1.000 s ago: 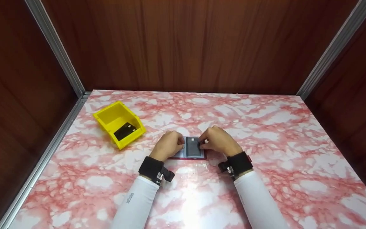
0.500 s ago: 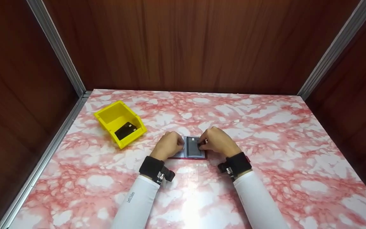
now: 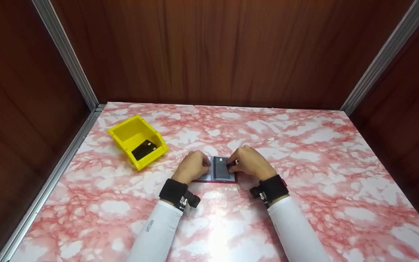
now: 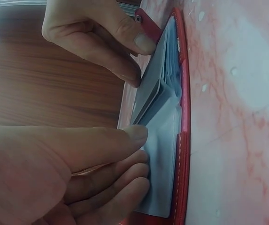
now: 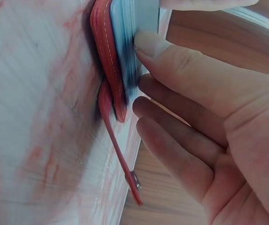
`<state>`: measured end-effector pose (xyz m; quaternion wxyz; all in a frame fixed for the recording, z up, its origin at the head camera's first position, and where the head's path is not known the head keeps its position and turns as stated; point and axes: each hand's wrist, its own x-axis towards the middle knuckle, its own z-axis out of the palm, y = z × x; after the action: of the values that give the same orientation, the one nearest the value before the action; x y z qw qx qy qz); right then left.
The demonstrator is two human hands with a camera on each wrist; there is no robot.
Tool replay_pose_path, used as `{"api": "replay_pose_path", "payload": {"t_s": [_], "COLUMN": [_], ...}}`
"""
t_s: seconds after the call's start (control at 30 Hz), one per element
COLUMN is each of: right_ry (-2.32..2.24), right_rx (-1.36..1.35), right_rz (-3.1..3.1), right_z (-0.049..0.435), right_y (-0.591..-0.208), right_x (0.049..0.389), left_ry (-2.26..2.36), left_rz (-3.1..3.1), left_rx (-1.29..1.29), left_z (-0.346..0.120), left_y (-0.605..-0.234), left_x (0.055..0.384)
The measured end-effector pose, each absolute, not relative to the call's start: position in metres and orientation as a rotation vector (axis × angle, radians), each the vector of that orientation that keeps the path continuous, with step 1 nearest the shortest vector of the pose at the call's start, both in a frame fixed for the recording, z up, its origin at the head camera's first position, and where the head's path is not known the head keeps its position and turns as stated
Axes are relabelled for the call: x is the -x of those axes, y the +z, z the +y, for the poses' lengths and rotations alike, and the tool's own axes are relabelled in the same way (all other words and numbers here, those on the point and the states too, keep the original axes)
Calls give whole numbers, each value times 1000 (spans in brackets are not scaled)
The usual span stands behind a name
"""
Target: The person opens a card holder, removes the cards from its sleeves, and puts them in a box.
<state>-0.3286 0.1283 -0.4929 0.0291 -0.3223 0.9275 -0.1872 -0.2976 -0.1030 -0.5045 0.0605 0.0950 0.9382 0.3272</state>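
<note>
A red card holder lies unfolded on the table, its clear plastic sleeves spread to both sides. Within the right-hand sleeve is a dark card with a small pale chip. My left hand holds down the left-hand sleeves, thumb and curled fingers on the plastic close to the fold. At the opposite side, my right hand pinches the outer edge of the sleeve stack; its thumb rests along the layered edges. A red snap strap sticks out from the cover below these fingers.
To the left stands a yellow bin with black cards in it. The table has a red and white marbled top. Brown wood-grain panels rise behind it and at both sides.
Both hands stay almost in place at the card holder. The right fingers shift very slightly at the card's edge; the bin and its cards have not moved.
</note>
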Motion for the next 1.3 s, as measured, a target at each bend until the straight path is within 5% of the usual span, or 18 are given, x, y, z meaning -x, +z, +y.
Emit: {"api": "replay_pose_path", "payload": {"t_s": [0.4,0.73,1.3], "right_ry": [-581,-578,-549], "right_rx": [991,969,1009], "right_rz": [2871,2875,2882], "right_z": [121,119,119], "right_y": [-495,-494,-497], "right_x": [326,325,326], "left_ry": [1077,1338,1441], "left_rz": [2885,2688,2626], "left_rx": [-319,21,126], "left_z": [-106,-96,-95], "left_y": [-519,-512,-514], "left_x": [303,296,297]}}
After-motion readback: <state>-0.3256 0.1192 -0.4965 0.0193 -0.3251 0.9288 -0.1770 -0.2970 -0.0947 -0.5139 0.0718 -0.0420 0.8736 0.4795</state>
